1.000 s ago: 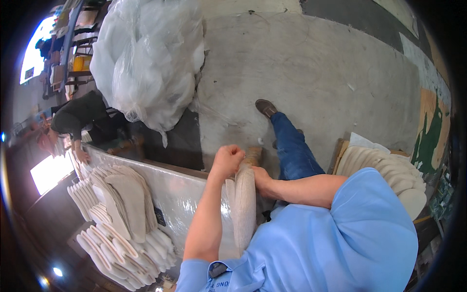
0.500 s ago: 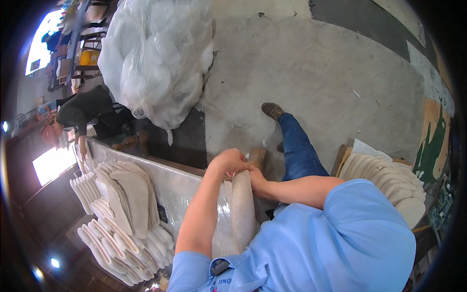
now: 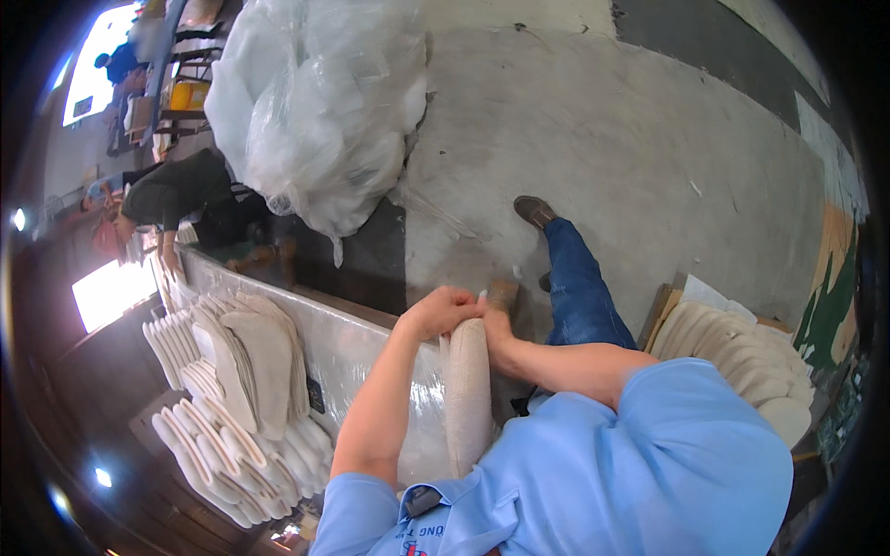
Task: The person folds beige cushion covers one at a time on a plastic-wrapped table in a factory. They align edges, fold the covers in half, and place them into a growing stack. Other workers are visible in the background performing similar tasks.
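Observation:
A long, beige, padded fabric piece [image 3: 466, 398] lies along the edge of the plastic-wrapped table [image 3: 371, 380], its near end against my blue shirt. My left hand [image 3: 443, 311] is closed at its far end, fingers bent and pinching the edge. My right hand [image 3: 499, 326] grips the same end from the other side. The two hands nearly touch there. Part of the right hand's fingers is hidden behind the pad. Stacks of similar beige padded pieces [image 3: 255, 361] stand on the table to the left.
More beige pads [image 3: 732, 347] are stacked at my right. A big bundle in clear plastic [image 3: 315, 111] sits on the concrete floor [image 3: 593, 139] ahead. Another person [image 3: 181, 199] bends over the table's far left end. A brown block-like object [image 3: 503, 294] is just beyond my hands.
The view has shifted slightly, so the surroundings sit a little further right. The pad's side has turned and looks narrower and smoother. Both hands still hold its far end.

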The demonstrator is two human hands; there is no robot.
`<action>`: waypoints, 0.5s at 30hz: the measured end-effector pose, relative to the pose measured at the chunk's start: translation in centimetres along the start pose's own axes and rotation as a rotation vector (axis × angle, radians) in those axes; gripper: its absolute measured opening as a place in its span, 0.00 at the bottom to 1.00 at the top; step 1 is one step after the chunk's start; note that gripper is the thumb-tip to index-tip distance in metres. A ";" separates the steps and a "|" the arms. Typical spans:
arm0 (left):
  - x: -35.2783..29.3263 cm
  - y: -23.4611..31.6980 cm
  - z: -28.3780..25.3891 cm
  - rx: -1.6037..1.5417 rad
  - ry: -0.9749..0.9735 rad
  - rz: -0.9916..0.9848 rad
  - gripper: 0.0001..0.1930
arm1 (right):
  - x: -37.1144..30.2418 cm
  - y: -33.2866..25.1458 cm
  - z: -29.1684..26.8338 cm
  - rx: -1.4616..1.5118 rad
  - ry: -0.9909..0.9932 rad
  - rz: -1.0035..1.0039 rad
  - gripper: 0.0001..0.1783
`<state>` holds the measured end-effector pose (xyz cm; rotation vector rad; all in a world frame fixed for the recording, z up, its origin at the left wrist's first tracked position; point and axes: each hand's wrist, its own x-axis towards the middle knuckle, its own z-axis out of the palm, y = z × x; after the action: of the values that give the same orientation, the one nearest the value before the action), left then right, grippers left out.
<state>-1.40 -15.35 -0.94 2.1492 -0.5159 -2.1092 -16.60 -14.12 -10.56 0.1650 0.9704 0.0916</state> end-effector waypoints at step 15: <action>6.5 -3.2 3.6 -0.767 0.278 0.173 0.14 | 0.0 -7.7 2.0 -0.450 0.277 -0.035 0.25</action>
<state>-4.42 -13.68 -8.25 1.7998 0.1260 -1.5182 -14.95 -21.85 -10.81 -0.2852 1.2028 0.3034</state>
